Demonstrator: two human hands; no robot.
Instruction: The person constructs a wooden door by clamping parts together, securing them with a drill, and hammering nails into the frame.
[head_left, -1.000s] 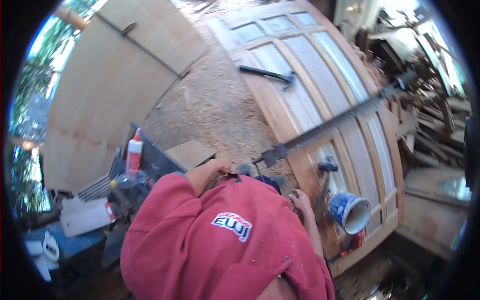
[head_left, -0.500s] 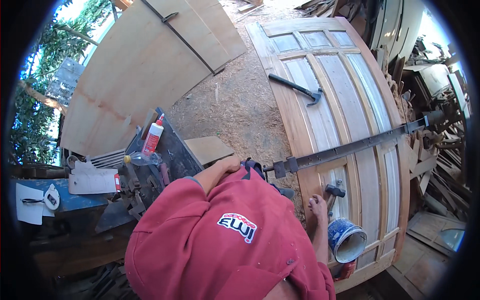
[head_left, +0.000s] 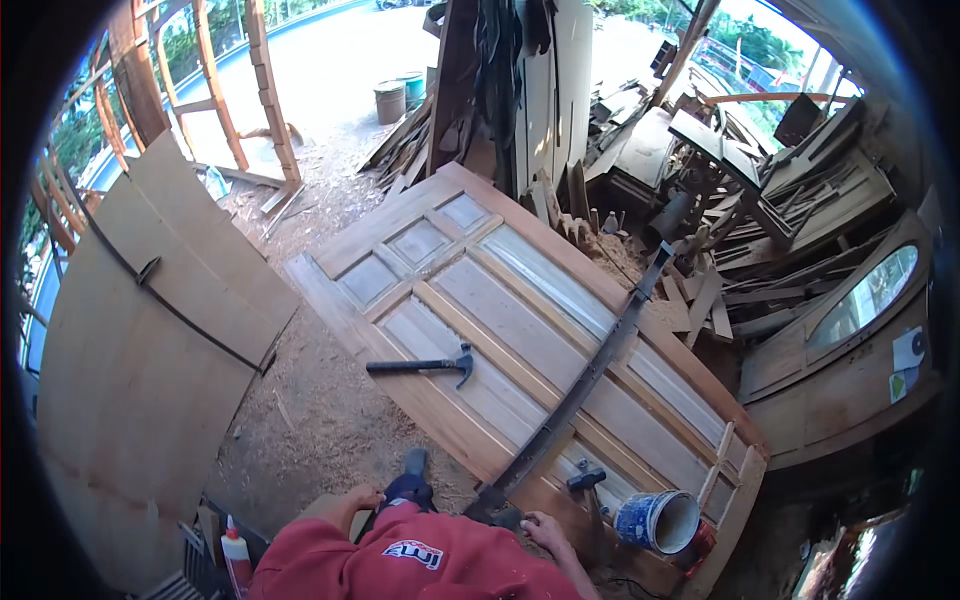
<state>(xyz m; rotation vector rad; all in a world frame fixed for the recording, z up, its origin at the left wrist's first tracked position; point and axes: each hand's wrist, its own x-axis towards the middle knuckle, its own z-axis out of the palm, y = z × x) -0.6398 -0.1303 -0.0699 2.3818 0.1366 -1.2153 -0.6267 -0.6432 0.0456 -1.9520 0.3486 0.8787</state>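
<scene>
My left hand [head_left: 366,497] is at my waist beside the dark trousers, its fingers curled; what they hold, if anything, is hidden. Over the near edge of a panelled wooden door [head_left: 520,290], my right hand [head_left: 542,530] hangs with loosely bent fingers and nothing visible in them. Close to it is the lower end of a long metal bar clamp [head_left: 590,375], which crosses the door. A claw hammer [head_left: 420,366] lies on the door's left part. A short-handled sledgehammer [head_left: 586,480] and a blue paint-smeared bucket [head_left: 640,522], tipped on its side, lie right of my right hand.
Plywood sheets [head_left: 130,350] with another bar clamp [head_left: 185,315] across them stand at left. A glue bottle [head_left: 236,560] with a red tip is at lower left. Sawdust covers the floor [head_left: 300,400]. Scrap wood [head_left: 820,220] and an oval-windowed door [head_left: 865,290] stand at right.
My view has swung up and to the right, bringing the yard and more scrap wood into sight. The workbench has mostly left the picture. My hands remain near my waist and the door's edge.
</scene>
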